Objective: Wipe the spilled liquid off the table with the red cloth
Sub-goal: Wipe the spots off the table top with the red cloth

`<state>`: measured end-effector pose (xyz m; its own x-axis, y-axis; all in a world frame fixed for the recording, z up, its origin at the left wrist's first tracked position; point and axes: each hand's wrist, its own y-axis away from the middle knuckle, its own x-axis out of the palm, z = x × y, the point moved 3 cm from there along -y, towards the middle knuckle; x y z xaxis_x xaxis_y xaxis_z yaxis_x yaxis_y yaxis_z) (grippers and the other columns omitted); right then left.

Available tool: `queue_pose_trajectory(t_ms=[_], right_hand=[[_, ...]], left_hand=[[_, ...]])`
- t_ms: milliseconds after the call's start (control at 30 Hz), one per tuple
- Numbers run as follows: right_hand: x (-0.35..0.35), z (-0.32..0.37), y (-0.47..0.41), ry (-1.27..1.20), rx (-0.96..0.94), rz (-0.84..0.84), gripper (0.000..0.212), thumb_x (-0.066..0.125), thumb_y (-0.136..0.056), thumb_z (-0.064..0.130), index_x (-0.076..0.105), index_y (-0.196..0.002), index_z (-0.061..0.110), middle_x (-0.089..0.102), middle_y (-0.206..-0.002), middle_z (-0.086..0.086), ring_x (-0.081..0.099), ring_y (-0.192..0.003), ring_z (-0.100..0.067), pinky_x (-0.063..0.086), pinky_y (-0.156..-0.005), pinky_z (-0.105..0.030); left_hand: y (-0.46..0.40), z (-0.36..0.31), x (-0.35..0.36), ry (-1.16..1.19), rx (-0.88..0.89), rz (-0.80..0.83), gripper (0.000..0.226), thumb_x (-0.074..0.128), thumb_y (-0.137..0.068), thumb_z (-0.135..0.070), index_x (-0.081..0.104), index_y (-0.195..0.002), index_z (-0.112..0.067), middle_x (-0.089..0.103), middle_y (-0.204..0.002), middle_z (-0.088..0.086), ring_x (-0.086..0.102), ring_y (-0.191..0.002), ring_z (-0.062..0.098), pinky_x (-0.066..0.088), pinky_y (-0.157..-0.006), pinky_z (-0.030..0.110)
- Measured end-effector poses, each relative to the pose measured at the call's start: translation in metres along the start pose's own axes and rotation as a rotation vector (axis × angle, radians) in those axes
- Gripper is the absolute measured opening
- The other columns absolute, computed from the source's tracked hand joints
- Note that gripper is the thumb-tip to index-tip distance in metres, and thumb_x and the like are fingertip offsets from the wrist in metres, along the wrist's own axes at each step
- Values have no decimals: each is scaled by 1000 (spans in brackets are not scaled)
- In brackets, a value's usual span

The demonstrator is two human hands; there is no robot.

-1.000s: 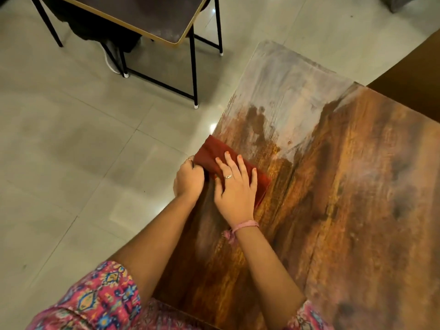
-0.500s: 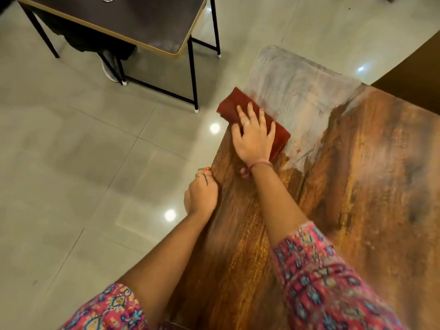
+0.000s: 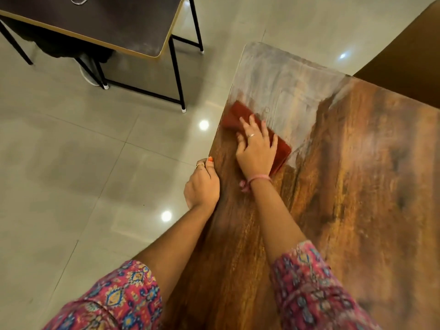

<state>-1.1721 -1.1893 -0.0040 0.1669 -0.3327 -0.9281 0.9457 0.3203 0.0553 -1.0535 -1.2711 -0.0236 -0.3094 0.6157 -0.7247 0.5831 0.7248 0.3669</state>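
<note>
Cloth (image 3: 240, 115) slides back along the table (image 3: 357, 186)!
Right hand (image 3: 257, 153) presses it flat-fingered; left hand (image 3: 202, 186) grips the table's edge.

Wood-grain table (image 3: 345, 186) showing a pale sheen beyond the matt red cloth (image 3: 282, 148); floor tiles (image 3: 83, 151) shining glossy.

We can read no text, label, brand, number or sign anywhere here: none on the wooden worktop (image 3: 345, 186), the red cloth (image 3: 234, 116), the patterned sleeves (image 3: 119, 298) or the dark table (image 3: 107, 20) beyond.
</note>
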Motion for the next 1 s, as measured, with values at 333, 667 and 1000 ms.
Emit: queue_pose_trajectory(t_ms=[333, 667, 1000], right_hand=[[3, -17, 117, 66, -128, 70, 50, 40, -96, 31, 32, -145, 37, 29, -154, 12, 19, -145, -14, 14, -116, -45], [-52, -119, -8, -46, 444, -86, 49, 38, -99, 29, 31, -147, 31, 20, -158, 6, 7, -148, -20, 4, -117, -53], [-33, -86, 31, 88, -310, 182, 52, 42, -96, 30, 30, -146, 36, 25, -156, 9, 18, -146, -17, 12, -117, -49]], left_hand=[[6, -6, 2, -90, 87, -72, 43, 28, -100, -34, 32, -143, -33, 65, -116, 8, 64, -87, 34, 42, -65, 34], [2, 0, 6, -120, 140, -56, 46, 21, -99, -36, 21, -144, -46, 62, -99, 5, 47, -63, 17, 36, -55, 31], [1, -4, 9, -147, 132, -63, 47, 27, -99, -33, 23, -145, -43, 62, -94, 6, 51, -62, 21, 34, -52, 31]])
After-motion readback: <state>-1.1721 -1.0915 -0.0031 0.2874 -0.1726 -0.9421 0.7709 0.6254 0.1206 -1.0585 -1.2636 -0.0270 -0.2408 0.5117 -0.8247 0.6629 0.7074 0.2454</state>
